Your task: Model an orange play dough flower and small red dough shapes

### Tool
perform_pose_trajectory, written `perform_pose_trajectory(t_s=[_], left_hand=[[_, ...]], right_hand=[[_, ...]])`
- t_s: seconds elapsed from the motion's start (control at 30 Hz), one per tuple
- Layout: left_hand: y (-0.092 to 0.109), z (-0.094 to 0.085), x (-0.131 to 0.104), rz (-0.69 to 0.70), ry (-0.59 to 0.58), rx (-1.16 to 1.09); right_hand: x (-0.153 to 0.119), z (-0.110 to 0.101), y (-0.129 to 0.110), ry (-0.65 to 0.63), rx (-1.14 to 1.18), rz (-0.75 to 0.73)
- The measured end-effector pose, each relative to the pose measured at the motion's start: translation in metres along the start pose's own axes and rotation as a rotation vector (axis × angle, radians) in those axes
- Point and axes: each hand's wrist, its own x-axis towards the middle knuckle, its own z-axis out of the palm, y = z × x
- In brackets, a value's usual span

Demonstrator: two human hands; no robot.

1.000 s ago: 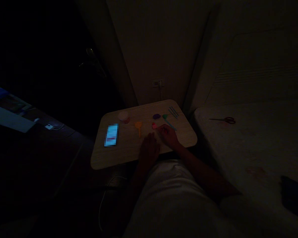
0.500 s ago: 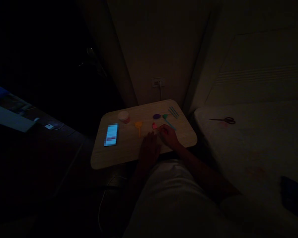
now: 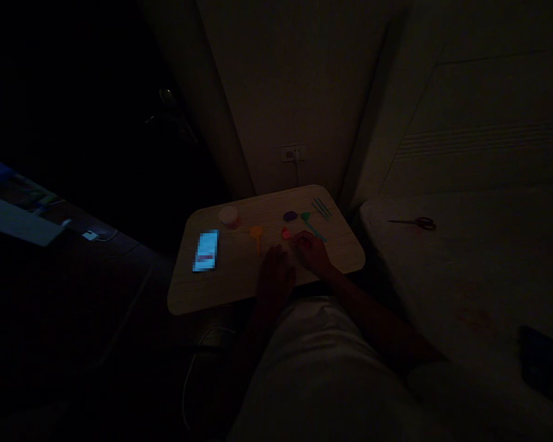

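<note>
The scene is very dark. My left hand lies low over the near side of the small wooden table, fingers pointing forward and seemingly stretched out. Close by on its right, my right hand has its fingers pinched together; whatever they hold is too dim to make out. Just beyond the fingertips lies a small pink and red lump. A purple lump and a green piece sit farther back, with a blue stick slanting from the green one. Left of my hands is an orange piece with a stem.
A lit phone and a lidded tub occupy the table's left side. Several thin sticks lie at the back right. Scissors rest on a pale surface to the right. A wall socket is behind the table.
The picture has grown darker. Both hands stay in almost the same place, with only slight finger movement; the objects on the table have not moved.
</note>
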Motion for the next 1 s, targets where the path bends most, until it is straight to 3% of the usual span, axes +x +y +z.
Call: perform_pose_trajectory(t_s=[0.27,0.53,1.0], left_hand=[[0.005,-0.01,0.006,0.021,-0.089,0.066],[0.008,-0.016,0.006,0.063,-0.089,-0.011],[-0.002,0.005,-0.002,-0.022,0.021,0.024]], right_hand=[[-0.001,0.0,0.0,-0.006,-0.001,0.009],[-0.001,0.001,0.001,-0.012,0.004,0.003],[0.0,0.0,-0.001,-0.012,-0.006,-0.005]])
